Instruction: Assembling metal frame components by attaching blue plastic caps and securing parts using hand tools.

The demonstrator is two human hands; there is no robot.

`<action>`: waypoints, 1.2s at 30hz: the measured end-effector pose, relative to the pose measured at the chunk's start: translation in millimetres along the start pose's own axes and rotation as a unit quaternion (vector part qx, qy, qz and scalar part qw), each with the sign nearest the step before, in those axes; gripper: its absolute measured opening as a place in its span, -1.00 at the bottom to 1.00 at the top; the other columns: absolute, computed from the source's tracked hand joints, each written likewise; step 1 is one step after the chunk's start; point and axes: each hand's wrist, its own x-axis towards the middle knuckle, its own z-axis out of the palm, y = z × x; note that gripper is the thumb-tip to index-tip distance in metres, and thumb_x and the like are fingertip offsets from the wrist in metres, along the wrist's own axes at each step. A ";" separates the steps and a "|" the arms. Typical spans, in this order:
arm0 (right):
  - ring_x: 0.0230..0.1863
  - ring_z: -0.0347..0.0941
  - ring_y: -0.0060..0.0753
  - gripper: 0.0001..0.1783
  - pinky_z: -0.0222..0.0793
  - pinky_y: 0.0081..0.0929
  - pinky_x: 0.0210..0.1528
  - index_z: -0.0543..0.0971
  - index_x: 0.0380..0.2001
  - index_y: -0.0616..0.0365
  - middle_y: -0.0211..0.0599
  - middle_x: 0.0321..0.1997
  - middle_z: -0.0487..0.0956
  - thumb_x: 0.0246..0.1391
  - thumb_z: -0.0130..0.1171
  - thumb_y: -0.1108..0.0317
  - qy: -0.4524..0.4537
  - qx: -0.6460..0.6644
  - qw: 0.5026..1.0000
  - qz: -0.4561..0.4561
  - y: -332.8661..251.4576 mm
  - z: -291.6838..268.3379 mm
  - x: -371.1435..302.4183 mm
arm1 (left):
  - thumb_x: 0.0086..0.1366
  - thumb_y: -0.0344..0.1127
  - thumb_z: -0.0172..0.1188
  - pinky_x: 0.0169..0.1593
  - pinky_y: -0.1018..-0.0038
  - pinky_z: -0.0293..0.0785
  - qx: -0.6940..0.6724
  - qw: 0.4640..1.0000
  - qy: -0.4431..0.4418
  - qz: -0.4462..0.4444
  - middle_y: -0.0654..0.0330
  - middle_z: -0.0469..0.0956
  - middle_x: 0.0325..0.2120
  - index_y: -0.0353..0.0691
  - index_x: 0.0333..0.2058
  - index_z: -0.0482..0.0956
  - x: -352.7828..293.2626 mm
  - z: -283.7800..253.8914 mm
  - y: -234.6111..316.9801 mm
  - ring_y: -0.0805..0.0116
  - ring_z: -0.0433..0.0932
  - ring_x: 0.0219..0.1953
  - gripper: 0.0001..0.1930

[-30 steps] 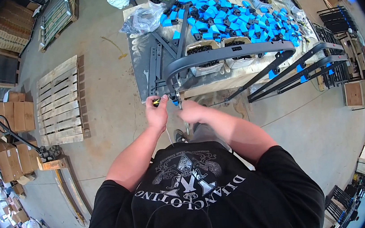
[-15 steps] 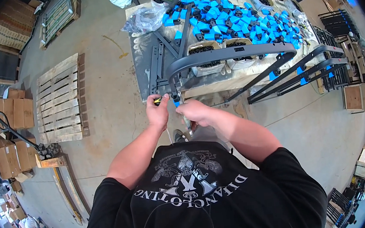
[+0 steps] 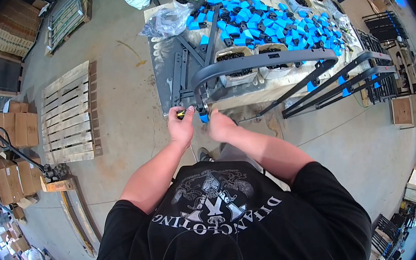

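Observation:
A curved black metal frame (image 3: 256, 62) rests across the near edge of the table, and its near left end carries a blue plastic cap (image 3: 204, 117). My left hand (image 3: 180, 129) is just left of that end, closed round a yellow-and-black handled tool (image 3: 181, 114) whose kind is mostly hidden. On the other side of the cap is my right hand (image 3: 222, 127), its fingers curled by the frame end. What it grips is hidden behind the hand. Flat black metal bars (image 3: 179, 77) lie on the table just beyond my left hand.
On the table are a heap of blue-and-black plastic caps (image 3: 262, 23), boxes of small black parts (image 3: 237, 78) and a clear plastic bag (image 3: 167, 22). More black frames (image 3: 360, 69) lean at the right. A wooden pallet (image 3: 67, 115) and a pallet jack (image 3: 55, 173) stand at left.
My right hand has shifted slightly right and turned fingers-up beside the cap. The shiny tool that showed below it is now out of sight. My left hand has barely moved.

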 end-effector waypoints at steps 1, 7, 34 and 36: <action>-0.43 0.59 -0.13 -0.67 0.53 -0.09 -0.55 0.50 -0.40 0.47 -0.06 -0.38 0.60 0.10 0.08 0.29 0.046 0.002 0.998 -0.029 11.9 12.8 5.5 | 0.28 -0.24 0.38 -0.34 0.52 0.32 0.008 0.999 0.007 0.031 0.35 0.42 -0.47 -0.16 -0.23 0.46 -3.9 2.7 2.1 0.54 0.35 -0.40 -0.74; -0.42 0.58 -0.14 -0.64 0.54 -0.16 -0.47 0.49 -0.38 0.48 -0.07 -0.36 0.61 0.12 0.08 0.26 -0.229 0.303 0.918 0.112 -47.5 -58.6 -30.1 | 0.27 -0.22 0.39 -0.37 0.52 0.32 -0.023 0.999 0.022 0.011 0.33 0.43 -0.49 -0.16 -0.22 0.46 7.3 -12.6 -14.6 0.56 0.35 -0.44 -0.72; -0.02 0.57 0.20 -0.24 0.47 -0.15 0.03 0.19 0.09 0.56 0.33 -0.13 0.56 0.05 0.26 0.18 -0.064 0.199 0.978 -0.023 2.2 20.3 -37.8 | 0.19 -0.40 0.31 -0.58 0.48 0.36 -0.107 0.994 0.024 -0.024 0.24 0.45 -0.47 -0.18 0.25 0.22 -20.0 -16.5 -37.7 0.47 0.39 -0.58 -0.32; 0.03 0.55 0.24 -0.19 0.46 -0.14 0.08 0.15 0.09 0.64 0.43 -0.10 0.54 0.04 0.25 0.15 -0.095 0.179 0.979 -0.007 -10.5 4.7 -39.4 | 0.19 -0.33 0.28 -0.48 0.43 0.45 0.124 0.974 -0.064 -0.179 0.20 0.52 -0.52 -0.26 0.06 0.47 -21.2 -23.3 -77.3 0.43 0.49 -0.50 -0.55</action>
